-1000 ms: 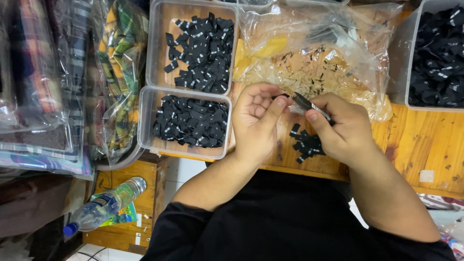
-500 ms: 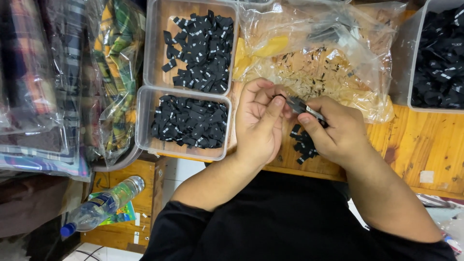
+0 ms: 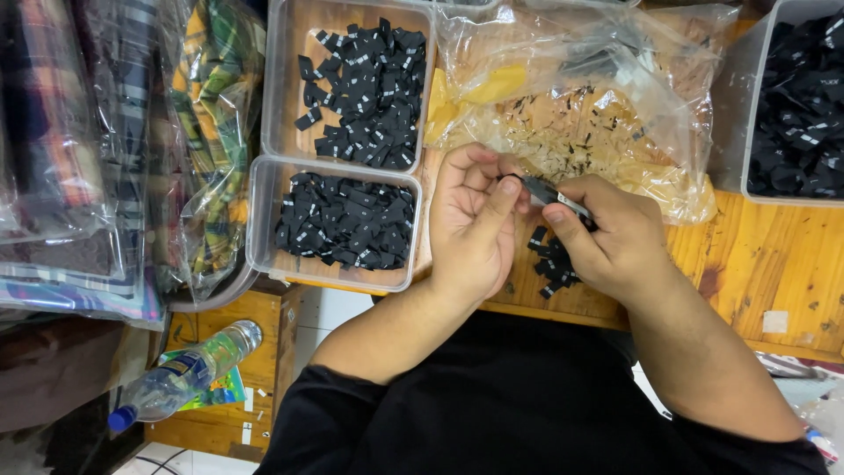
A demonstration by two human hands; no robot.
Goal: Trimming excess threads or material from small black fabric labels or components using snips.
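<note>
My left hand point(image 3: 475, 224) hovers over the wooden table point(image 3: 756, 273), thumb and fingers pinching a small black fabric label point(image 3: 511, 179). My right hand point(image 3: 611, 237) grips small metal thread snips point(image 3: 549, 194), whose tip meets the label at my left fingertips. Below my hands a small pile of black labels point(image 3: 552, 262) lies on the table, partly hidden by my right hand.
Two clear trays of black labels sit to the left, a near one point(image 3: 264, 224) and a far one point(image 3: 280, 88). A clear plastic bag point(image 3: 580, 105) with thread clippings lies behind my hands. Another bin of labels point(image 3: 747, 132) stands right. Bagged plaid fabric point(image 3: 97, 149) and a water bottle point(image 3: 180, 378) are at left.
My hands have stayed together and shifted only slightly. The snips' tip has moved in closer to the label at my left fingertips.
</note>
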